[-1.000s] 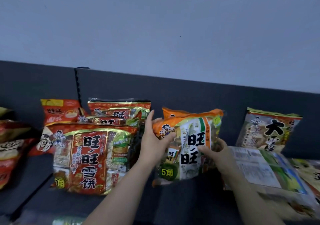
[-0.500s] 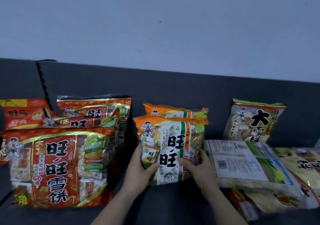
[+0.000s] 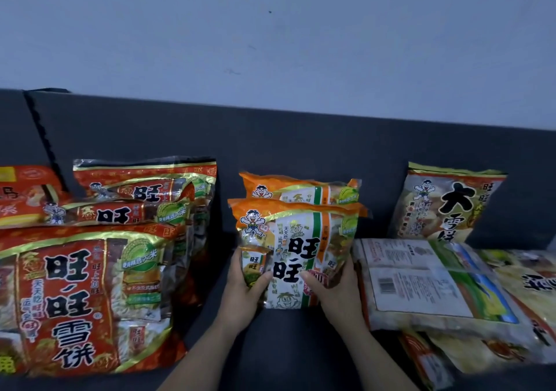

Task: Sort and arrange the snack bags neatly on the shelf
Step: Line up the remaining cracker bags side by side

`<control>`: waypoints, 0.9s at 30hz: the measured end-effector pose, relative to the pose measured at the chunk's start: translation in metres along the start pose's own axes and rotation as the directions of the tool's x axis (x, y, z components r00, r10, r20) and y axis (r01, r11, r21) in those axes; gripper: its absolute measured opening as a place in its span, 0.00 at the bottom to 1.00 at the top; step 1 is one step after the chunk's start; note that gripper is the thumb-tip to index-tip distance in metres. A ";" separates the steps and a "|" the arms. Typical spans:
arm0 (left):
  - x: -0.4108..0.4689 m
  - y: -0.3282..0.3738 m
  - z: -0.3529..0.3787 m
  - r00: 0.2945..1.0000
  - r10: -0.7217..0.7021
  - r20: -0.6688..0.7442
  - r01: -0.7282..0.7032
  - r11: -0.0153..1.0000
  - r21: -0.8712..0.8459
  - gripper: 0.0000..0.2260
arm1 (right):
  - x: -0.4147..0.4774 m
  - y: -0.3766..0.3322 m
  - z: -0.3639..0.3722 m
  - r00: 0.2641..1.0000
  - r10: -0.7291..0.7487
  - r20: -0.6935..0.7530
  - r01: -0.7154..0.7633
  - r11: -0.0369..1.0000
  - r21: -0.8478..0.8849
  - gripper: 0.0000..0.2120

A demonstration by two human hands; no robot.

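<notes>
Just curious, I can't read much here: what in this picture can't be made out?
Head view only:
- Lower half of the rear orange bag: hidden behind the front orange bag.
- Lower corners of that front bag: covered by the left hand and right hand.
- Left side of the big red bag: cut off by the frame edge.
- Label print on the face-down bag: too small; bags beneath it covered.
</notes>
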State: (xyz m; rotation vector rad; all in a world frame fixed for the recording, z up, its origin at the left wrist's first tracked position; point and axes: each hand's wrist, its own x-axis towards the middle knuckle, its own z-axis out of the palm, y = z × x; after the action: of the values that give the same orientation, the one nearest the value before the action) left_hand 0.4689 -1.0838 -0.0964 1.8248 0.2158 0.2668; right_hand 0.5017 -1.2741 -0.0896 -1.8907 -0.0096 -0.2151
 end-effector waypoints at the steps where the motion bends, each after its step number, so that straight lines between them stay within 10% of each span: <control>1: 0.000 0.000 0.000 1.000 -0.016 0.002 0.016 1.000 0.007 0.29 | -0.001 -0.001 0.000 1.000 0.008 0.005 -0.008 1.000 0.003 0.47; 8: -0.022 0.020 -0.007 0.998 0.001 -0.071 0.013 0.980 0.196 0.38 | -0.020 -0.028 -0.005 0.994 -0.039 -0.101 0.025 0.990 -0.137 0.49; 17: -0.051 0.063 -0.020 0.891 0.448 -0.077 -0.350 0.785 0.511 0.24 | -0.046 -0.050 -0.041 0.986 -0.154 -0.067 0.105 0.878 -0.468 0.33; 27: -0.085 0.114 0.079 0.807 0.554 0.203 -0.587 0.719 0.371 0.20 | -0.088 -0.046 -0.155 0.964 -0.075 -0.255 -0.088 0.816 -0.572 0.29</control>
State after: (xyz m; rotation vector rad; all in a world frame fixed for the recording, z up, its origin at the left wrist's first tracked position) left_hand 0.4117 -1.2107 -0.0126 2.2993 -0.3999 0.6215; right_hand 0.3879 -1.3957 -0.0119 -2.4570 0.2774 -0.5167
